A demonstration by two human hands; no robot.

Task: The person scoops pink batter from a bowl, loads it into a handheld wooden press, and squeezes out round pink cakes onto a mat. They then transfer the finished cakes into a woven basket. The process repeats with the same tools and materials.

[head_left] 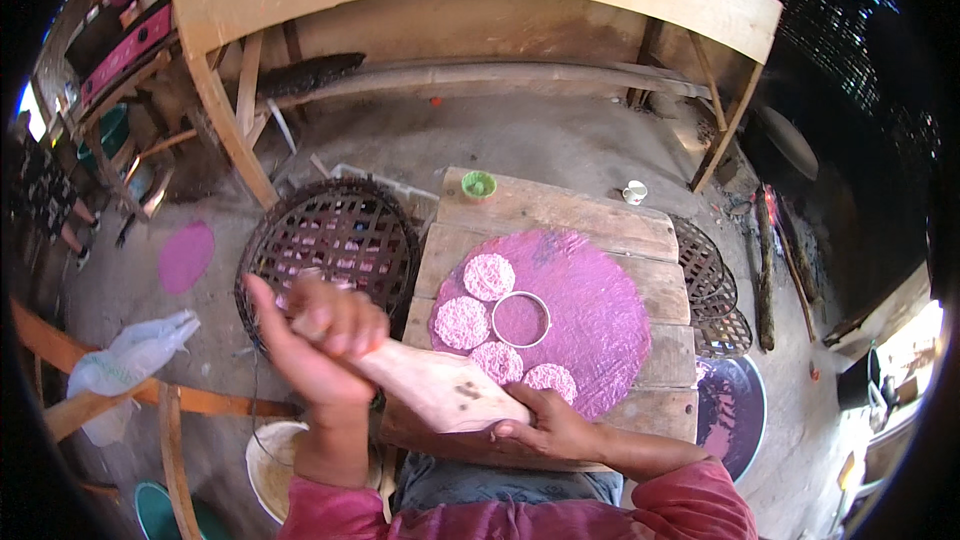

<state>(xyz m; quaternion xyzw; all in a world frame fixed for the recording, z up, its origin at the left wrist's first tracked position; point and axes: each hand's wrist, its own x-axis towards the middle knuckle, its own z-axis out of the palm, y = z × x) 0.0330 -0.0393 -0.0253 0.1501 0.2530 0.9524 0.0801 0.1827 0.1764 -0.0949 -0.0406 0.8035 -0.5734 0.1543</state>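
My left hand (325, 340) is curled round the narrow end of a long pale thing (440, 385), widening like a paddle and marked with dark spots; I cannot tell its exact kind. My right hand (550, 425) grips its wide end, thumb on top. It is held slantwise above the near edge of a low wooden table (655, 290). On the table lies a round purple sheet (595, 310). Several pink lacy discs of strands (462, 323) rest along its left and near side. Beside them sits a thin round ring mould (547, 322).
A small green cup (479, 184) stands at the table's far left corner, a white mug (634, 192) beyond its far right. A woven basket (262, 235) is to the left, a basin of purple liquid (735, 400) to the right. A plastic bag (120, 370) hangs on a wooden frame.
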